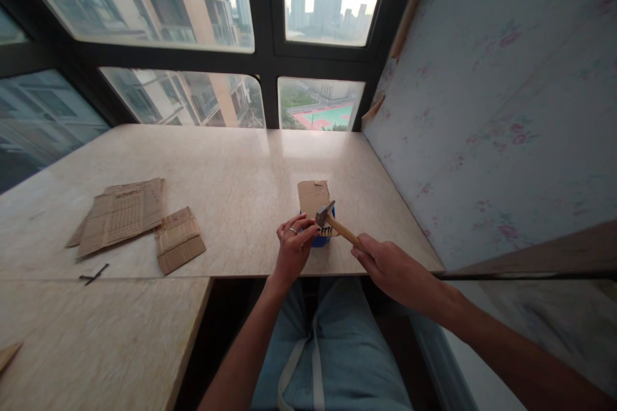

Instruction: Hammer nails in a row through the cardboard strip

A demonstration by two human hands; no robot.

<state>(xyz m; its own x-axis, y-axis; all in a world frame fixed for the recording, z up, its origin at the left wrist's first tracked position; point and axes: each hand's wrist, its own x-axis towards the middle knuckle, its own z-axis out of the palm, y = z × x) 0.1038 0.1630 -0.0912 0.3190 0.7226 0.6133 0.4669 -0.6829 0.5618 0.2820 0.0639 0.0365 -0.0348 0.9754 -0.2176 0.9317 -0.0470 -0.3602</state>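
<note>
A small hammer [343,230] with a wooden handle is in my right hand [385,264], its fingers wrapped round the handle's end. The metal hammer head [324,213] is over a small blue object [320,241] near the counter's front edge. Dark, short pieces stand in a row along its near side, too small to name. Upright behind it is a piece of cardboard [312,196]. My left hand [295,245], with a ring on one finger, is at the left of the blue object. Its thumb and fingertips are pinched together close to the hammer head; what they hold is too small to make out.
Several flat cardboard sheets [126,215] lie on the stone counter [231,173] to the left, with a folded cardboard piece [180,237] beside them. A thin black item [94,275] is near the front edge. Windows [321,103] border the back and a papered wall [501,115] the right.
</note>
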